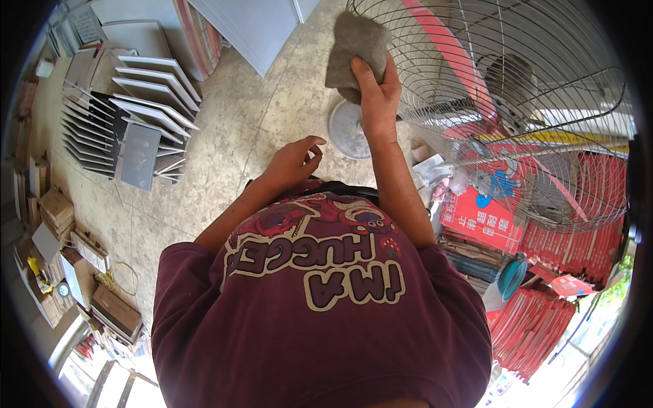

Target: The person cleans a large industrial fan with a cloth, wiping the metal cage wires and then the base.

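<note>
My right hand (378, 95) is raised in front of me, its thumb and fingers closed on a folded grey-brown rag (354, 54). The rag is next to the wire cage of a large fan (469, 51), at its left edge; whether the two touch I cannot tell. Inside the cage shows a long pinkish-red blade (449, 42). Near my waist, my left hand (294, 165) holds nothing, with its fingers loosely bent and apart. Below the right wrist, a round pale disc-shaped base (347, 129) rests on the floor.
Stacks of red cartons (486, 217) stand at the right, under and behind the fan. A teal-rimmed round item (511, 277) lies among them. On the left are a rack of flat panels (163, 88) and brown boxes (115, 313). Large pale sheets (252, 30) lean at the far side.
</note>
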Motion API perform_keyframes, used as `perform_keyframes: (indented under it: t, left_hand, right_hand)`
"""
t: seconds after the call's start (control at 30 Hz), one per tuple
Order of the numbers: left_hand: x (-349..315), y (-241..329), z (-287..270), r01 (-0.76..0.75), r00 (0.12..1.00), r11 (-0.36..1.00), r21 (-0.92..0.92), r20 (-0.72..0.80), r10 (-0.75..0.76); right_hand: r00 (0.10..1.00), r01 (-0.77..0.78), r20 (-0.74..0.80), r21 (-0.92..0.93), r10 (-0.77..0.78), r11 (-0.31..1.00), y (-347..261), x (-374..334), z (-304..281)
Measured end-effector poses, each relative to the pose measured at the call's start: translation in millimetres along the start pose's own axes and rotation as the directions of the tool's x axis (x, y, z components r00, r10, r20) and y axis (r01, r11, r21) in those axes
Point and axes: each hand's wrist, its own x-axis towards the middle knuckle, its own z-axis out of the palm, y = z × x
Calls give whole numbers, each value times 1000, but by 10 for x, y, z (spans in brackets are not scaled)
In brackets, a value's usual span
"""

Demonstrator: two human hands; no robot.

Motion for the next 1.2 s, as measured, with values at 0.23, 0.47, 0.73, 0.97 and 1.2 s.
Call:
perform_keyframes:
  t: [0.23, 0.47, 0.73, 0.97, 1.2]
  left_hand:
    - [-9, -20, -34, 13, 1000, 1000, 25, -15, -13]
    - [-58, -109, -106, 20, 1000, 1000, 4, -18, -20]
    - [-43, -145, -140, 60, 998, 998, 18, -2, -60]
    - [-18, -127, -141, 45, 999, 999, 29, 25, -45]
    - [-46, -182, -140, 52, 998, 998, 17, 16, -53]
  right_hand:
    - [982, -188, 27, 206, 187, 960, 211, 218, 116]
    - [704, -592, -250, 311, 665, 744, 1446, 301, -435]
    - [958, -241, -156, 11, 240, 970, 869, 299, 28]
    - [973, 160, 171, -2, -157, 987, 267, 361, 427]
    - [946, -230, -230, 23, 229, 973, 1319, 501, -12]
